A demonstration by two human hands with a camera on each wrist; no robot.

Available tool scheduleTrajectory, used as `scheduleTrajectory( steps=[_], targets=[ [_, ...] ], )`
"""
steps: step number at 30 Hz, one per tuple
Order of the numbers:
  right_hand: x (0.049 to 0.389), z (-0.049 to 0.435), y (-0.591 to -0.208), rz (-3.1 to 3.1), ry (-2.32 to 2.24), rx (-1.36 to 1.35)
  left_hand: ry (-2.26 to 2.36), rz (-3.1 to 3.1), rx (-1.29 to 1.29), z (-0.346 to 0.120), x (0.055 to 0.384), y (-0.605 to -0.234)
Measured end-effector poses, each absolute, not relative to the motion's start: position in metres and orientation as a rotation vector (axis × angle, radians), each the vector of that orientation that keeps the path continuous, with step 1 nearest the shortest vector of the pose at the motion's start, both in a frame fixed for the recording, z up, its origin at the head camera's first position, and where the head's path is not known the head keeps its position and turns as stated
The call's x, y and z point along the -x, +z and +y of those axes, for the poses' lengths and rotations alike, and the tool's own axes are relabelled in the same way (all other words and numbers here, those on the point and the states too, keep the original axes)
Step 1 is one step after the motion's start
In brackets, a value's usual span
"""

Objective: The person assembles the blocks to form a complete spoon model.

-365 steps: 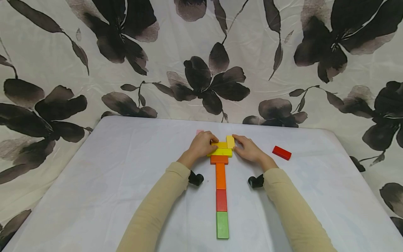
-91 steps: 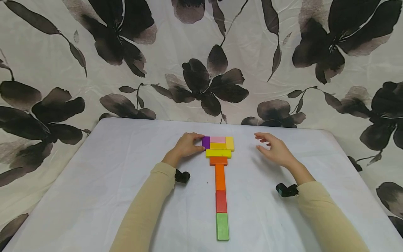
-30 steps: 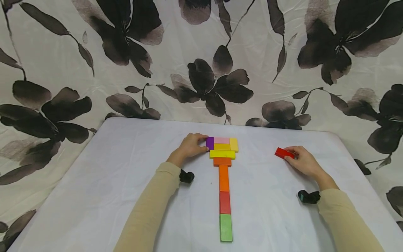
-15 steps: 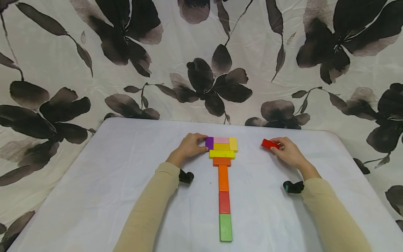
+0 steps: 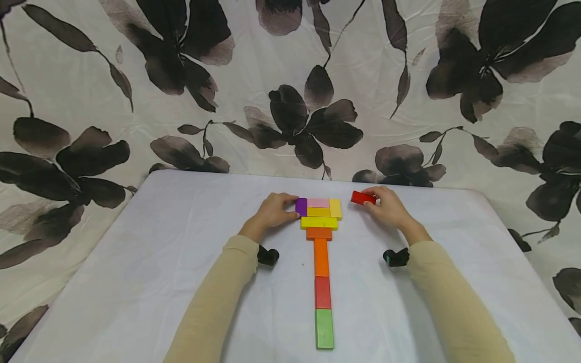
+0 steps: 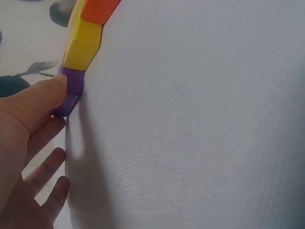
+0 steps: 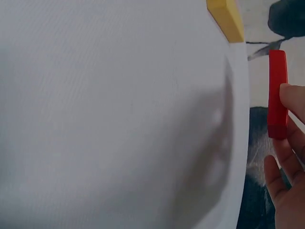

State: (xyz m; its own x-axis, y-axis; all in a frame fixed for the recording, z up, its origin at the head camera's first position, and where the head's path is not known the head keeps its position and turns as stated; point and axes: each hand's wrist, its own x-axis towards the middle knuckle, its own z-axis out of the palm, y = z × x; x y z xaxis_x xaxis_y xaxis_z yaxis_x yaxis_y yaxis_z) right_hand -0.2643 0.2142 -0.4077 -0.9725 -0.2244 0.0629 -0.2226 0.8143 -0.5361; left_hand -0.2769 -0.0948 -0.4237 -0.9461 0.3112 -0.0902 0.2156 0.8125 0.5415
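Observation:
My left hand (image 5: 271, 210) pinches the purple block (image 5: 301, 207) at the left end of the block layout; its thumb (image 6: 45, 95) lies on the block in the left wrist view. My right hand (image 5: 388, 205) holds a loose red block (image 5: 362, 197) above the table, right of the layout. Beside the purple block lie a pink block (image 5: 318, 202), a golden block (image 5: 319, 212) and an upright pale yellow block (image 5: 335, 207). A bright yellow block (image 5: 319, 222) lies below these. Under it runs a stem: orange crosspiece (image 5: 319, 233), long orange block (image 5: 321, 257), red-pink block (image 5: 323, 292), green block (image 5: 324, 328).
A white cloth covers the table (image 5: 204, 302). Its far edge runs close behind the layout, against a hanging cloth (image 5: 254, 65) with dark flowers. Black wrist cameras (image 5: 268, 256) hang from both sleeves near the tabletop.
The purple and pink blocks joined the top of the layout. The right hand took the red block from the right side and carried it left and farther back. The left hand stays on the purple block.

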Motion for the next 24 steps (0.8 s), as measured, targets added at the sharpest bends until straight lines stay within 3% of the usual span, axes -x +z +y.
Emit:
scheduleTrajectory(
  steps=[24],
  targets=[
    [0.290, 0.155, -0.413, 3.002, -0.947, 0.377, 0.825, 2.818, -0.435, -0.095, 0.277, -0.423]
  ],
)
